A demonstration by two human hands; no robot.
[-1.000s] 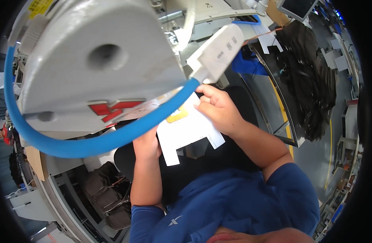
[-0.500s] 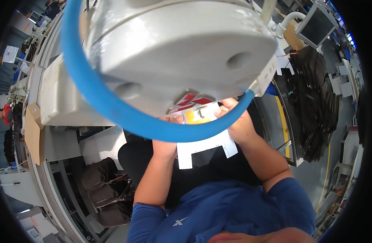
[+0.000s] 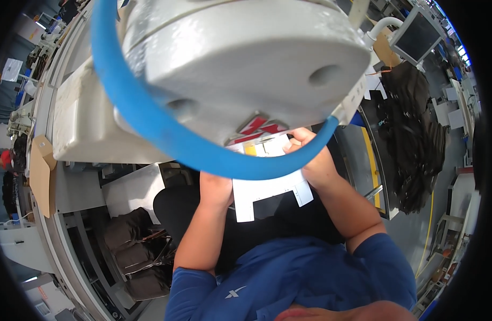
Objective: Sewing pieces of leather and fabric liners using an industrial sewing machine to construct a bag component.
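A white notched sheet [image 3: 272,188] lies between my hands below the front of a white machine head [image 3: 246,69], which looks like a sewing machine. Past the hose, a small yellow patch [image 3: 250,150] shows at the sheet's far part. My right hand [image 3: 316,160] is closed at the sheet's right side, thumb and fingers bent together near its far corner. At the left side is my left hand [image 3: 216,187], its fingers hidden behind the thick blue hose [image 3: 224,165] and the machine. The hose loops across the view and covers part of the sheet.
Dark folded fabric pieces [image 3: 136,257] are stacked at the lower left, beside a white panel [image 3: 133,192]. More dark fabric [image 3: 412,139] hangs at the right, near a monitor [image 3: 415,35]. A cardboard piece [image 3: 42,176] stands at the far left. Another person [image 3: 4,159] is in the distance.
My left hand's fingers, partly visible beyond the hose before, are now hidden. Less of the yellow patch shows. The machine and hose sit slightly differently in view; my right hand stays at the sheet.
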